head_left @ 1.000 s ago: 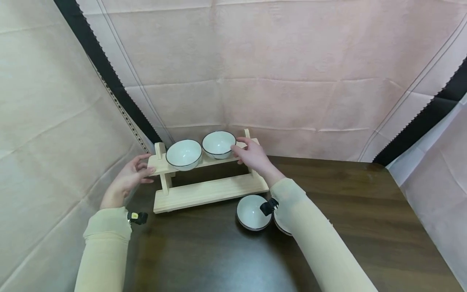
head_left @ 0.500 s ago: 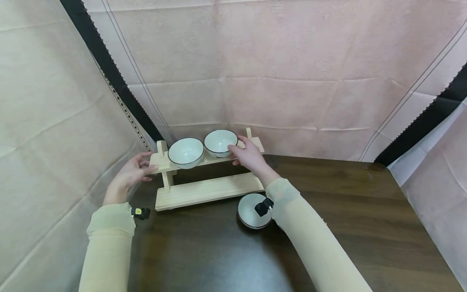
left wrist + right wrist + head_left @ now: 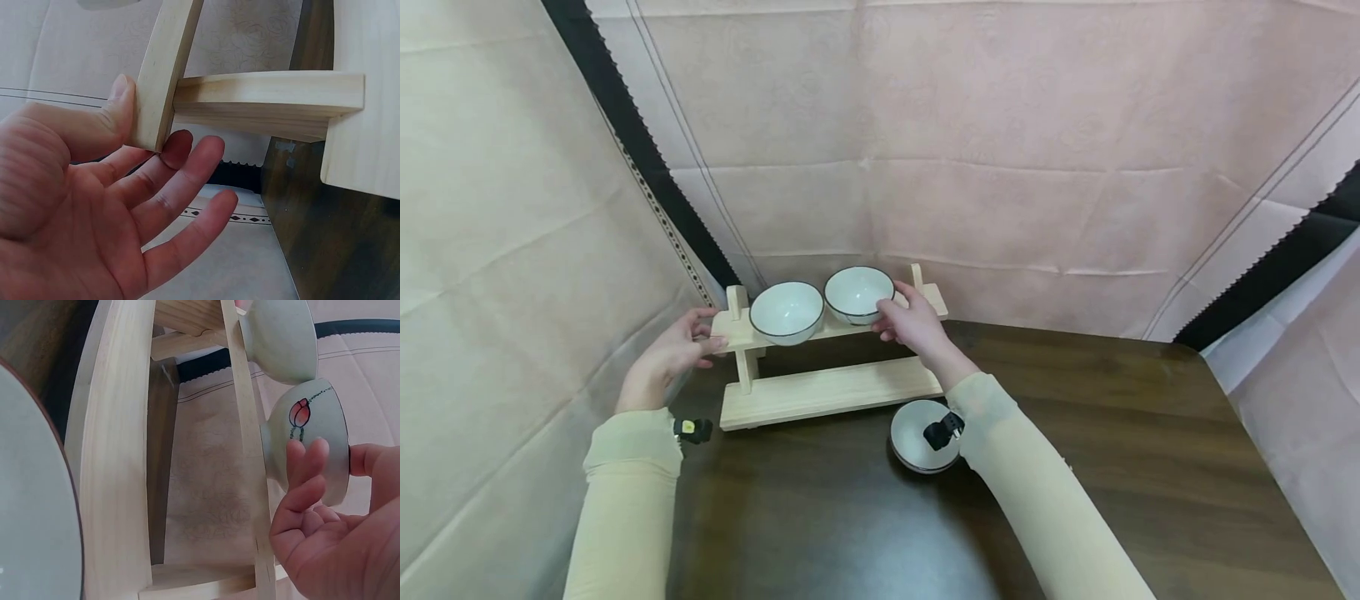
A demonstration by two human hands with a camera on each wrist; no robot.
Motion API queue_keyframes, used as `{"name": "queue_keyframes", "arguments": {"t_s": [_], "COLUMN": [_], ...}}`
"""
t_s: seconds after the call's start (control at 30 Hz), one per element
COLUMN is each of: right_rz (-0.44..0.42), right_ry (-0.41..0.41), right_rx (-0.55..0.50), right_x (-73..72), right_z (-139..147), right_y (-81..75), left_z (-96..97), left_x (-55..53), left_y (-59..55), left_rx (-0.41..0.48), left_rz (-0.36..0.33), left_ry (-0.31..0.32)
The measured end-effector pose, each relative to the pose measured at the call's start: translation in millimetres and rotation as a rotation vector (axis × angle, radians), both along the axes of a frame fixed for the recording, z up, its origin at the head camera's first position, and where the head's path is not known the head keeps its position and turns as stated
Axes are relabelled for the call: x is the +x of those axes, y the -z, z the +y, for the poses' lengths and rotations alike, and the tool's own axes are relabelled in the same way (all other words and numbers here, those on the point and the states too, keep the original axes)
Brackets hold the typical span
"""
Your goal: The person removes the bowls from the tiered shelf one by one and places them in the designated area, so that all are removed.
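A two-tier pale wooden rack [image 3: 831,393] stands near the back of the table. Two white bowls with dark rims sit side by side on its top board: the left bowl [image 3: 787,313] and the right bowl [image 3: 854,292]. My left hand [image 3: 668,354] pinches the left end of the top board [image 3: 161,69], thumb on one face and fingertips at the other. My right hand [image 3: 917,329] holds the right bowl, thumb at the rim and fingers against its side. In the right wrist view this bowl [image 3: 312,428] shows a painted red bud and touches its neighbour [image 3: 284,340].
On the dark table [image 3: 820,508], before the rack's right end, stands another bowl [image 3: 917,433], seemingly stacked, partly covered by the right wrist camera [image 3: 943,431]. Pale cloth walls [image 3: 985,208] enclose the table behind and at the sides.
My right forearm has shifted left and now hides a bowl that showed beside the front bowl one second ago. Both hands stay at the rack; the view has shifted slightly.
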State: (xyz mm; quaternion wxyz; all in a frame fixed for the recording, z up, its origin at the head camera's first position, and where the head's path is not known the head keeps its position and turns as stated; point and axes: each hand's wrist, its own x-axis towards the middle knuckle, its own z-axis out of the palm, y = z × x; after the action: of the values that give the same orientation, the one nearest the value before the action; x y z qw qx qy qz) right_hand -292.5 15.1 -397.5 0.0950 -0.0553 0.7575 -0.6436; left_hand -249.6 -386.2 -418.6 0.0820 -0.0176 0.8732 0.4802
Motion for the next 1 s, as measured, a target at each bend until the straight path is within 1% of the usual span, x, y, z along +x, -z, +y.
{"name": "queue_keyframes", "arguments": {"t_s": [0.23, 0.37, 0.53, 0.8, 0.9, 1.0], "right_rz": [0.01, 0.025, 0.013, -0.004, -0.017, -0.023], "right_ry": [0.03, 0.021, 0.035, 0.068, 0.073, 0.08], "right_rx": [0.003, 0.0, -0.019, -0.097, -0.138, -0.157], "right_x": [-1.0, -2.0, 0.4, 2.9, 2.4, 2.9], "right_z": [2.1, 1.5, 1.5, 6.5, 10.2, 14.5], "right_y": [1.4, 2.1, 3.7, 11.1, 13.7, 13.7], "left_z": [1.1, -0.5, -1.0, -0.4, -0.2, 0.5], "left_x": [-2.2, 1.1, 3.7, 3.7, 3.9, 3.5], "left_y": [-2.3, -4.4, -5.6, -6.6, -6.3, -7.0], "left_rx": [-0.007, -0.026, -0.058, -0.082, -0.094, -0.109], "left_rz": [0.005, 0.012, 0.007, -0.004, 0.0, 0.009], "left_ry": [0.016, 0.028, 0.036, 0.031, 0.032, 0.025]}}
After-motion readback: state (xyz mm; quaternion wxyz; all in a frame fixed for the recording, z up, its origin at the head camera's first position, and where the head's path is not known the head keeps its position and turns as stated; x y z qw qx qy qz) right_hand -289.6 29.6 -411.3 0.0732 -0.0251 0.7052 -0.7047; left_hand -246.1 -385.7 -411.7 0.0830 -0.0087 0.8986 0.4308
